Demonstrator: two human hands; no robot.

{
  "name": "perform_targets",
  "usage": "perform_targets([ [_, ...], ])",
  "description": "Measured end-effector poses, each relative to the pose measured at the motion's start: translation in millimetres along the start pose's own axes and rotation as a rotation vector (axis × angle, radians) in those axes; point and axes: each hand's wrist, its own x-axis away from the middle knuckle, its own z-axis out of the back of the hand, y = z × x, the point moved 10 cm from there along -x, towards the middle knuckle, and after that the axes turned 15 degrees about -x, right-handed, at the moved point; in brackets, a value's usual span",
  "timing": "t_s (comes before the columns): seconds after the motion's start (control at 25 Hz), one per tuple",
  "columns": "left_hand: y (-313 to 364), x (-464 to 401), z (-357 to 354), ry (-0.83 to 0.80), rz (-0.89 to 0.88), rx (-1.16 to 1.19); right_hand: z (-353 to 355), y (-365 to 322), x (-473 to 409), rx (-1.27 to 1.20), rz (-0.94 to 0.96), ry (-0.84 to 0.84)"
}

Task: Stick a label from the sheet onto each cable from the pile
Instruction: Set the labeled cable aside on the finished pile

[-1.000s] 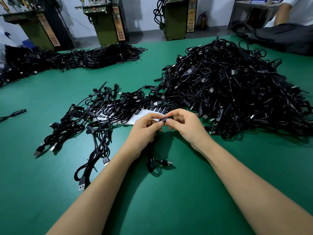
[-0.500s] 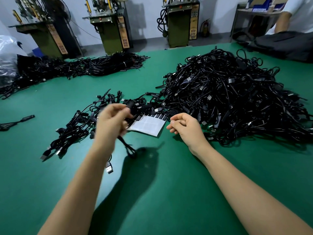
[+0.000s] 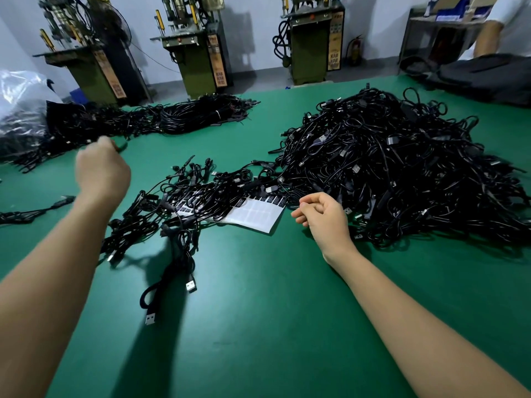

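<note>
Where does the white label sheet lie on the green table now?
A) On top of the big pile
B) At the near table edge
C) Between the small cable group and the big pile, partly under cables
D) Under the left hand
C: the label sheet lies flat between the smaller cables and the big pile, its far edge covered by cables.

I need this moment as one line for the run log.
left hand: raised, fist closed, blurred | right hand: curled, empty, beside label sheet | big cable pile: right of sheet

table point(image 3: 258, 326): matt green mat | cables point(image 3: 388, 173): black plastic | sheet point(image 3: 255, 215): glossy white paper
</note>
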Motion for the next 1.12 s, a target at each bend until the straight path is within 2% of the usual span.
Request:
perform_targets([
  [0.12,16,24,-43,-0.133,-0.061,0.019,19,-7,1,0.02,0.063,0.185],
  [0.24,49,50,-65,-0.213,-0.128,0.039,44,-11,4,-0.082,0.09,0.41],
  [0.36,105,77,-51,-0.088,-0.252,0.036,58,-10,7,-0.189,0.091,0.537],
  [0.48,187,120,-35,0.045,-0.594,0.019,60,-10,10,-0.216,0.091,0.572],
  [0.56,234,152,-31,0.057,-0.774,0.08,60,-10,10,-0.215,0.09,0.573],
  [0.64,255,163,-30,-0.037,-0.685,0.227,59,-10,9,-0.212,0.09,0.563],
  [0.72,259,163,-50,-0.273,-0.471,0.328,58,-10,7,-0.213,0.09,0.552],
  [0.8,266,169,-70,-0.472,-0.392,0.312,58,-9,7,-0.211,0.09,0.549],
  [1.0,259,169,-78,-0.664,-0.205,0.482,58,-9,7,-0.201,0.082,0.537],
  [1.12,242,171,-79,-0.757,0.0,0.783,57,-9,7,-0.194,0.08,0.523],
])
